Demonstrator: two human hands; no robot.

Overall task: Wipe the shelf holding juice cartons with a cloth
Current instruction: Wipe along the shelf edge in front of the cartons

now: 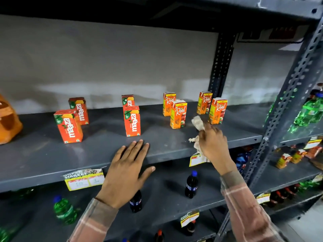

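A dark grey metal shelf [43,154] carries several small juice cartons. Orange Maaza cartons [132,120] stand left and centre, and Real apple cartons [178,114] stand to the right. My right hand [214,145] is shut on a crumpled whitish cloth [197,124] and holds it over the shelf in front of the Real cartons. The cloth's top end pokes up between two of them, and its lower end hangs past the shelf's front edge. My left hand [128,170] rests open and flat on the front edge, just before the centre Maaza carton.
An orange packet [8,123] sits at the shelf's far left. Dark cola bottles [191,185] and green bottles [63,210] stand on the shelf below. A perforated upright post [286,109] borders the right side. Yellow price tags [83,179] hang from the front edge.
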